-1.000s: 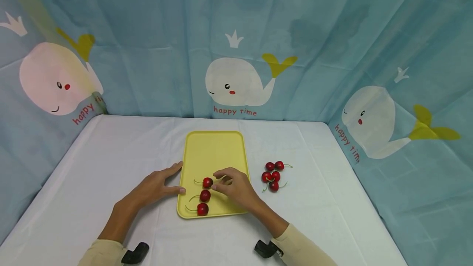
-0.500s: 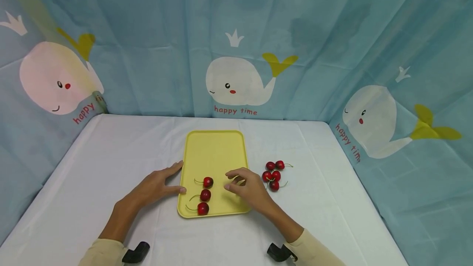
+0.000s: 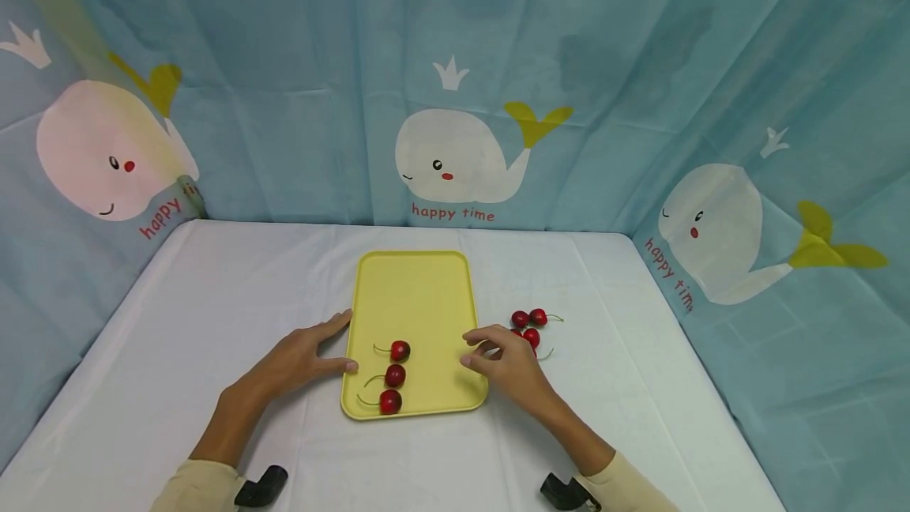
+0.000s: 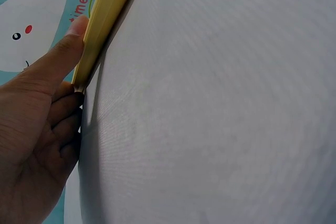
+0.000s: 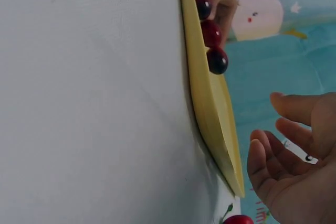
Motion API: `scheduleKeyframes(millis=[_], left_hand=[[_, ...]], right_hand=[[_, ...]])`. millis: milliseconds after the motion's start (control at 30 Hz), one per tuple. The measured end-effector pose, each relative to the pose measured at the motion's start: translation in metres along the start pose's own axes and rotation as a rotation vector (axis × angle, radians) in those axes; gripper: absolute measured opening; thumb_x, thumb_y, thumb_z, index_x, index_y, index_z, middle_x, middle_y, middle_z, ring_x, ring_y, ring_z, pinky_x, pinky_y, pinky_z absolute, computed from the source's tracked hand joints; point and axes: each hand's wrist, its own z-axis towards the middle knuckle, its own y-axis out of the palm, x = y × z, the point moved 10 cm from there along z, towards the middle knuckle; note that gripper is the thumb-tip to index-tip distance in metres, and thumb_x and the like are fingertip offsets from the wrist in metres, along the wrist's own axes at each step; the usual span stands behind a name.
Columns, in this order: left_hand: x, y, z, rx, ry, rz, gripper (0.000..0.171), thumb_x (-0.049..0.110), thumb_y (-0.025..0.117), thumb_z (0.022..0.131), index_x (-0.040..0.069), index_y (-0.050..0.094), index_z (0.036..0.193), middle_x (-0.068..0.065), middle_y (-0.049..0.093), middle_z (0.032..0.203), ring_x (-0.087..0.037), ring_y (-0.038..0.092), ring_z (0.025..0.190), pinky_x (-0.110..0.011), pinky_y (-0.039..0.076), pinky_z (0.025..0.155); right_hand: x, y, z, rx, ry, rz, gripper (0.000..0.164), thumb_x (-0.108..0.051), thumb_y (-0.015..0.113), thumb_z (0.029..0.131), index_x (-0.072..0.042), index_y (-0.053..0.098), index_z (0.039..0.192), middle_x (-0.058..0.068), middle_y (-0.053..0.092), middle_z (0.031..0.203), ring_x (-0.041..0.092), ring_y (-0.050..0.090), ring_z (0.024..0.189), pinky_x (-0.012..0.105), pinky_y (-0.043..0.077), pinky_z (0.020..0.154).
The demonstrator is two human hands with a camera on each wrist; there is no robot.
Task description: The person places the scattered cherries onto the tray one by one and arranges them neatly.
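A yellow tray [image 3: 419, 291] lies on the white tablecloth, with three cherries in a column at its near left: a near cherry [image 3: 390, 401], a middle cherry [image 3: 395, 375] and a far cherry [image 3: 400, 351]. The left hand [image 3: 302, 358] holds the tray's left edge, thumb [image 4: 68, 43] over the rim and fingers against the side. Over the tray's right rim hovers the right hand [image 3: 505, 362], its fingers loosely bent and nothing between them, as the right wrist view also shows. Just beyond it sits a cluster of several cherries [image 3: 531, 337], partly hidden by that hand.
A white cloth [image 3: 249, 283] covers the table. Behind and on both sides hangs a blue curtain [image 3: 284, 141] printed with whales. A black wrist device [image 3: 261, 487] is strapped at the left sleeve, and another black device [image 3: 569, 492] at the right.
The right hand has moved right, from beside the far cherry on the tray to the tray's right rim, now covering part of the cluster. The left hand and tray stay put.
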Motion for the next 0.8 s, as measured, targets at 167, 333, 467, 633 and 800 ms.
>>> scheduleKeyframes(millis=[167, 333, 467, 633, 800], left_hand=[[0.000, 0.000, 0.000, 0.000, 0.004, 0.000, 0.107, 0.063, 0.082, 0.085, 0.014, 0.034, 0.167, -0.019, 0.036, 0.169, -0.047, 0.033, 0.156, -0.066, 0.033, 0.123], [0.000, 0.000, 0.000, 0.003, 0.012, 0.003, 0.107, 0.063, 0.082, 0.085, 0.013, 0.034, 0.167, -0.019, 0.036, 0.169, -0.047, 0.033, 0.156, -0.065, 0.033, 0.123], [0.001, -0.001, 0.000, 0.009, 0.021, 0.002, 0.107, 0.062, 0.082, 0.085, 0.012, 0.035, 0.167, -0.020, 0.036, 0.168, -0.047, 0.033, 0.156, -0.066, 0.033, 0.123], [0.002, -0.001, 0.000, 0.010, 0.019, 0.001, 0.106, 0.061, 0.083, 0.085, 0.012, 0.035, 0.166, -0.020, 0.037, 0.168, -0.048, 0.033, 0.155, -0.066, 0.033, 0.122], [0.001, 0.000, 0.000, 0.002, 0.008, 0.003, 0.107, 0.062, 0.082, 0.085, 0.013, 0.034, 0.167, -0.020, 0.036, 0.169, -0.048, 0.033, 0.155, -0.066, 0.033, 0.122]], right_hand=[[0.003, -0.015, -0.006, 0.029, 0.015, 0.018, 0.036, -0.017, 0.088, 0.089, -0.009, 0.078, 0.122, 0.007, 0.075, 0.115, 0.013, 0.072, 0.095, 0.026, 0.062, 0.084], [0.010, -0.028, -0.012, 0.069, 0.037, 0.009, 0.035, -0.015, 0.088, 0.087, -0.009, 0.078, 0.120, 0.006, 0.075, 0.114, 0.014, 0.071, 0.094, 0.025, 0.062, 0.080], [0.016, -0.035, -0.016, 0.082, 0.060, 0.004, 0.034, -0.014, 0.088, 0.088, -0.009, 0.078, 0.120, 0.008, 0.076, 0.112, 0.014, 0.070, 0.092, 0.022, 0.060, 0.078], [0.021, -0.044, -0.019, 0.092, 0.070, 0.003, 0.035, -0.016, 0.089, 0.088, -0.009, 0.077, 0.120, 0.010, 0.075, 0.111, 0.015, 0.070, 0.092, 0.021, 0.059, 0.079], [0.022, -0.059, -0.021, 0.134, 0.039, -0.039, 0.035, -0.015, 0.088, 0.088, -0.009, 0.077, 0.121, 0.009, 0.073, 0.110, 0.012, 0.069, 0.092, 0.021, 0.060, 0.079]])
